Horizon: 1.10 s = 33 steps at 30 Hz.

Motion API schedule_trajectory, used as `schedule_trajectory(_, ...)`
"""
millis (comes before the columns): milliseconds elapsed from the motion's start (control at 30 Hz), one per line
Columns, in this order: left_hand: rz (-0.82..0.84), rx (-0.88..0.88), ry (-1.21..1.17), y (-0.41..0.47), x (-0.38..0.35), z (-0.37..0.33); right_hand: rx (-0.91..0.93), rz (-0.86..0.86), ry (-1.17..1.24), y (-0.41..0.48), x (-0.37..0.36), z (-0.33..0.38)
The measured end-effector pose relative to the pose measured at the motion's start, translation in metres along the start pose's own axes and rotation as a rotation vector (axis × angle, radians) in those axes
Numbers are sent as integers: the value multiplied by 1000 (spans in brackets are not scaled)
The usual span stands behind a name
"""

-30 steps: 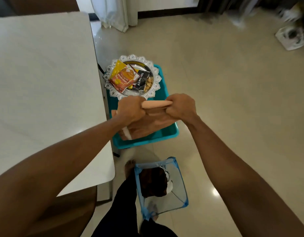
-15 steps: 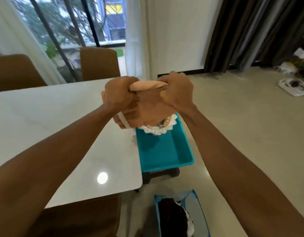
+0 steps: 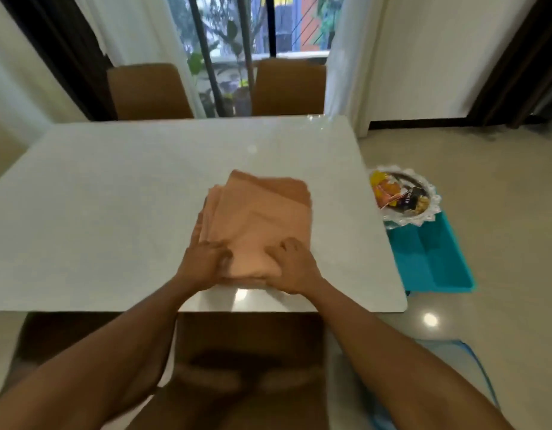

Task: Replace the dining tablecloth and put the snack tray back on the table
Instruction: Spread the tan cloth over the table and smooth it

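Observation:
A folded peach tablecloth (image 3: 259, 221) lies on the bare white dining table (image 3: 113, 206), right of the middle. My left hand (image 3: 203, 263) grips its near left corner and my right hand (image 3: 291, 266) grips its near right corner, fingers curled over the top layer. The silver snack tray (image 3: 406, 198) with a lacy white rim holds snack packets. It rests off the table to the right, on the far end of a teal bin (image 3: 433, 259) standing on the floor.
Two brown chairs (image 3: 147, 91) (image 3: 288, 88) stand at the table's far side before a window. Another brown chair (image 3: 206, 361) is tucked under the near edge. A blue mesh basket (image 3: 457, 377) sits on the floor at lower right.
I carried the folded cloth from above the teal bin over to the table and set it down. The view turned from the floor to face the table.

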<state>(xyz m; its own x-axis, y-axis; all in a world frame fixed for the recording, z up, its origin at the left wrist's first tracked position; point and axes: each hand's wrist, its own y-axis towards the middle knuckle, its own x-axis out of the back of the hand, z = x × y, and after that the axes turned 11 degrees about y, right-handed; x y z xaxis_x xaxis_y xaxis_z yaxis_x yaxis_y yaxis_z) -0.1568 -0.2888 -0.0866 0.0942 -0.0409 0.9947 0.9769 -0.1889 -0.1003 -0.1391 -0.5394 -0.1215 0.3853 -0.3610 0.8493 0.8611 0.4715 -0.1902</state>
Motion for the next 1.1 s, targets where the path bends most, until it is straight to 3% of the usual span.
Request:
schedule_trajectory(100, -140, -138, -117, -14, -23, 31, -116, -91, 70, 17, -32, 24)
schedule_trajectory(400, -67, -79, -349, -36, -33, 140, -276, -65, -80, 79, -88, 116)
schedule_trajectory(600, -159, 62, -407, -77, -40, 208, -198, -10, -98, 124, -113, 182)
schedule_trajectory(800, -220, 424, -478, -122, -54, 259, -79, 216, -131, 187, -117, 243)
schedule_trajectory(933, -153, 560, -478, -133, -64, 279, 122, 96, -208, 208, -127, 289)
schedule_trajectory(1100, -110, 485, -352, -124, -70, 286, 176, 27, -101, 221, -148, 341)
